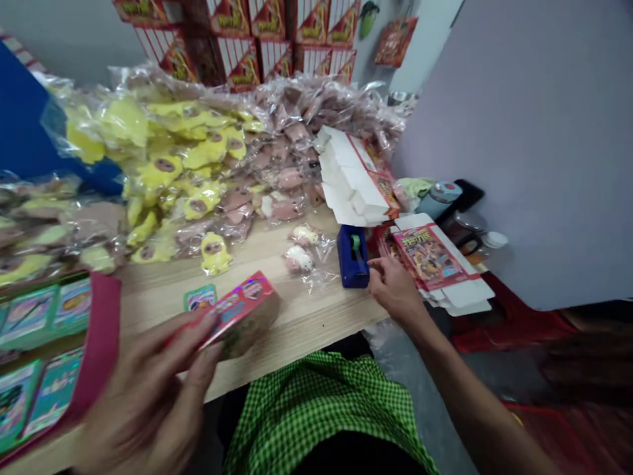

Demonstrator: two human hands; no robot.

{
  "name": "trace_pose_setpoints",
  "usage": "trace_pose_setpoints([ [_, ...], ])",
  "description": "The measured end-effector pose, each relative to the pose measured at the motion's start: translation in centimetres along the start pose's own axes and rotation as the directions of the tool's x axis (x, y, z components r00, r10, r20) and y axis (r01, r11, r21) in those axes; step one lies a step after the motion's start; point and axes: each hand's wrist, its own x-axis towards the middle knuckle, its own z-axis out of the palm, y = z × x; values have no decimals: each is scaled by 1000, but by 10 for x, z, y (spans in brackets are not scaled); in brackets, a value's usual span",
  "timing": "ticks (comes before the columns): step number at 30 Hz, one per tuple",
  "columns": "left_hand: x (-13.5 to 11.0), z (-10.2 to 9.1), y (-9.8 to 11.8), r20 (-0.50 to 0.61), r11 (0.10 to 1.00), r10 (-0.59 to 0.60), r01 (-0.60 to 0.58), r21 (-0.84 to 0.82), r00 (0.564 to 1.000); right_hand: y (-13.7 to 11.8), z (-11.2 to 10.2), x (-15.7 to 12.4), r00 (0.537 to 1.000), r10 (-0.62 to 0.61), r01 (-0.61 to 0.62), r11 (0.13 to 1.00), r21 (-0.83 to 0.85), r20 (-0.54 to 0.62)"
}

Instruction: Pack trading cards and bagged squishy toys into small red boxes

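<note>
My left hand (pixel 153 389), somewhat blurred, is wrapped round a small red printed box (pixel 242 303) and holds it tilted above the table's front edge. At the front end of a blue tape dispenser (pixel 353 264) is my right hand (pixel 394 287), its thumb and forefinger pinched together by the end of the tape (pixel 360 258). The fingertips partly cover that end. A small green-edged card (pixel 200 298) lies behind the box. Two bagged plush figures, one white (pixel 299 258) and one cream (pixel 305 235), lie left of the dispenser.
Bagged yellow plush toys (pixel 163 168) and pink ones (pixel 287 165) are heaped across the back. Flat-folded cartons (pixel 353 178) and a printed box (pixel 430 257) lie on the right. An open pink box of cards (pixel 101 336) stands left. Boxes (pixel 237 59) are stacked behind.
</note>
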Motion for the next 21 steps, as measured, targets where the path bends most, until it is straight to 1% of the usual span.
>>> trace_pose_setpoints([
  [2, 3, 18, 3, 64, 993, 116, -118, 31, 991, 11, -1, 13, 997, 68, -68, 997, 18, 31],
  [4, 1, 32, 6, 133, 981, 190, -194, 15, 973, 18, 2, 17, 991, 93, -100, 992, 74, 92],
  [6, -1, 39, 6, 163, 971, 234, -240, 15, 958, 22, 7, 16, 984, 111, -129, 983, 128, 139],
  [8, -3, 42, 6, 175, 957, 285, -291, 10, 942, 22, 12, 14, 979, 124, -152, 973, 172, 159],
  [9, -4, 44, 6, 179, 953, 297, -304, 10, 938, 22, 14, 14, 978, 129, -159, 969, 191, 162],
  [11, -4, 46, 8, 191, 956, 284, -292, 12, 940, 20, 17, 15, 980, 118, -154, 961, 229, 162],
  [15, -3, 51, 10, 216, 968, 245, -251, -1, 945, 22, 16, 15, 993, 30, -64, 950, 305, 114],
  [17, -2, 51, 9, 218, 965, 260, -263, -15, 941, 29, 19, 10, 997, -11, -14, 948, 319, 75],
  [21, -1, 51, 4, 196, 956, 287, -292, -2, 937, 49, 33, -2, 999, -45, 49, 958, 283, -19],
])
